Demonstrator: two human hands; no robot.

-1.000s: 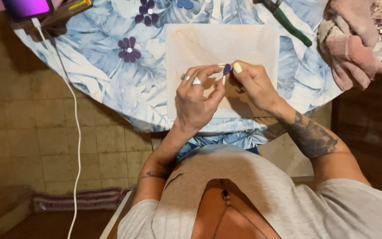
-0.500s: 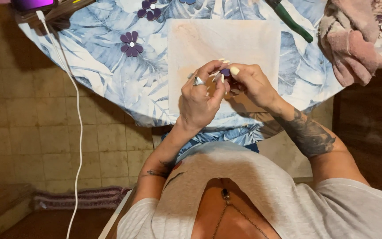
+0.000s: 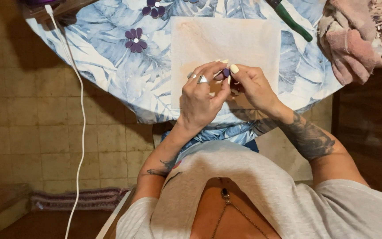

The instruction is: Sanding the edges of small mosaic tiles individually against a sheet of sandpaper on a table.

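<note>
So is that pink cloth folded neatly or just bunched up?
Bunched up: the pink cloth lies in crumpled, uneven folds at the table edge.

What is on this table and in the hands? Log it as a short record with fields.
left hand: pinches small purple piece, ring on a finger
right hand: pinches the same piece from the other side
under hands: pale square board
surface: round table, blue leaf-print cloth
left of board: purple flower
far right: pink cloth, green-handled tool
</note>
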